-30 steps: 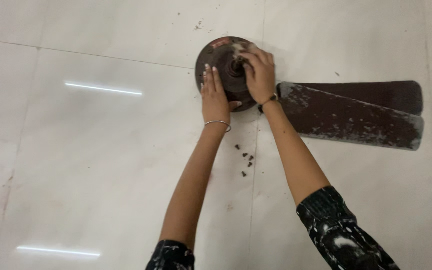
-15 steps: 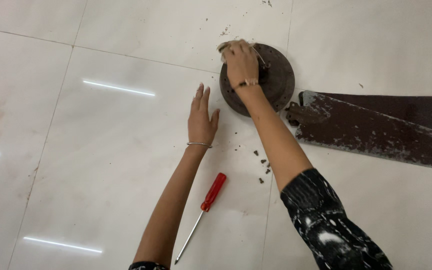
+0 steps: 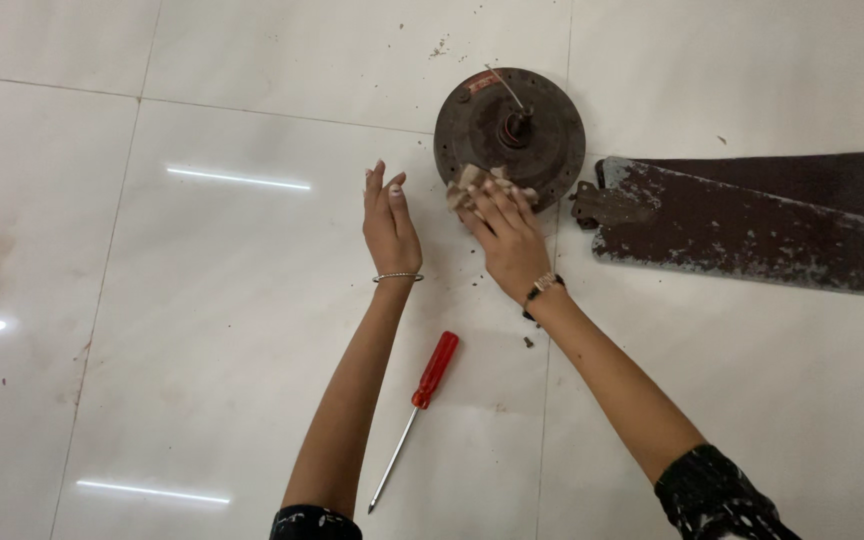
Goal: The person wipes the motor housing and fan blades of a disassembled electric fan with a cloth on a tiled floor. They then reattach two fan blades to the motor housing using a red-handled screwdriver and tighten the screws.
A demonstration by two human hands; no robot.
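Your right hand [image 3: 508, 243], closed around a crumpled cloth [image 3: 474, 186], has slid from the far rim to the near edge of the rusty fan motor [image 3: 510, 130] on the floor, while your left hand [image 3: 390, 222] stays flat, open and empty just left of it.

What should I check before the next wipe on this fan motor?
1. Cloth under right hand, on the fan motor rim: ok.
2. Left hand bracing the motor: not ok, flat on the floor beside it.
3. Screwdriver away from both hands: ok.
4. Fan blades off the motor: ok.
5. Motor hub clean: cannot tell.
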